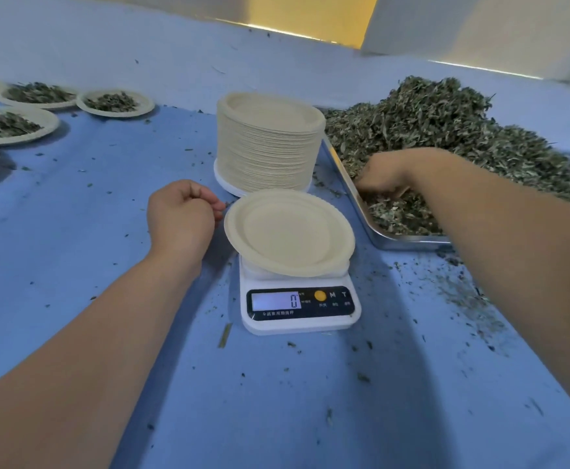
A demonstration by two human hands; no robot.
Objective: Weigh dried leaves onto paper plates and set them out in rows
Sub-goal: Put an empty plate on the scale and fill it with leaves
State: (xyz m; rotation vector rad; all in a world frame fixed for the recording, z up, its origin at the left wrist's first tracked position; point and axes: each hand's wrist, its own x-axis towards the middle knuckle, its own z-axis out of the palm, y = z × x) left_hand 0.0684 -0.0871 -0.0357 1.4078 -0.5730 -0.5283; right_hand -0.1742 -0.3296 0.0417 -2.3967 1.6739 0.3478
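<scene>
An empty paper plate (pixel 288 231) lies on the white kitchen scale (pixel 299 306), whose display reads 0. My left hand (pixel 180 216) hovers just left of the plate's rim, fingers curled, holding nothing that I can see. My right hand (pixel 387 176) reaches into the pile of dried leaves (pixel 446 130) in the metal tray (pixel 395 242), fingers curled down into the leaves. A tall stack of paper plates (pixel 270 143) stands behind the scale.
Several filled plates (pixel 114 103) sit in rows at the far left on the blue cloth (pixel 74 231). Loose leaf crumbs litter the cloth around the scale and to the right. A pale wall runs along the table's far edge.
</scene>
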